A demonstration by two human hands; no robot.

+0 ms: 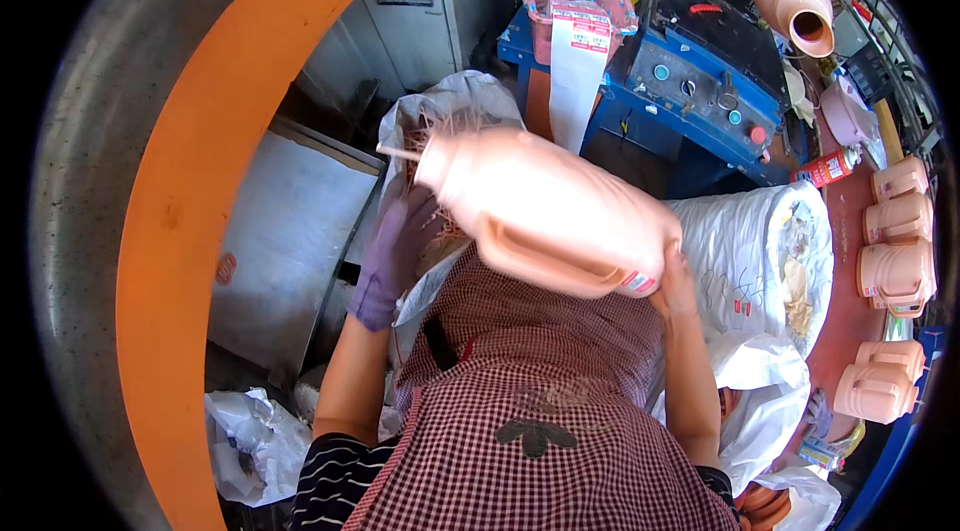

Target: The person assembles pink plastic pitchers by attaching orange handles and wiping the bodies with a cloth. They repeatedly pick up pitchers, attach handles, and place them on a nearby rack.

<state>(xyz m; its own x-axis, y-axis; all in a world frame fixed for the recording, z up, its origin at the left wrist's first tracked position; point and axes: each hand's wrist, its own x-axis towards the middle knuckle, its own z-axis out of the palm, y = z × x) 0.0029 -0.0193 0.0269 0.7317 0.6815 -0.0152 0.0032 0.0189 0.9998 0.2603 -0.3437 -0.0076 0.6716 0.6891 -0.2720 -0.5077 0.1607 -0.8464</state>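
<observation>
A peach plastic thermos flask shell (560, 206) with a side handle lies tilted across my front, slightly blurred, its neck to the left and its base to the right. My right hand (678, 286), bare, grips it at the base, beside a small red-and-white label. My left hand (393, 249), in a purple glove, is close below the neck with its fingers stretched out and blurred. Whether they touch the shell I cannot tell. A thin pink strip (400, 152) sticks out by the neck. Behind the neck stands a white sack (465, 91) of thin pink plastic scraps.
An orange curved machine panel (170, 221) rises on my left. Ahead, a pink basket (541, 36) with a hanging label roll (578, 71) stands by a blue workbench (690, 81). A white sack (740, 261) is at my right, and several peach shells (895, 271) line a reddish table (845, 301).
</observation>
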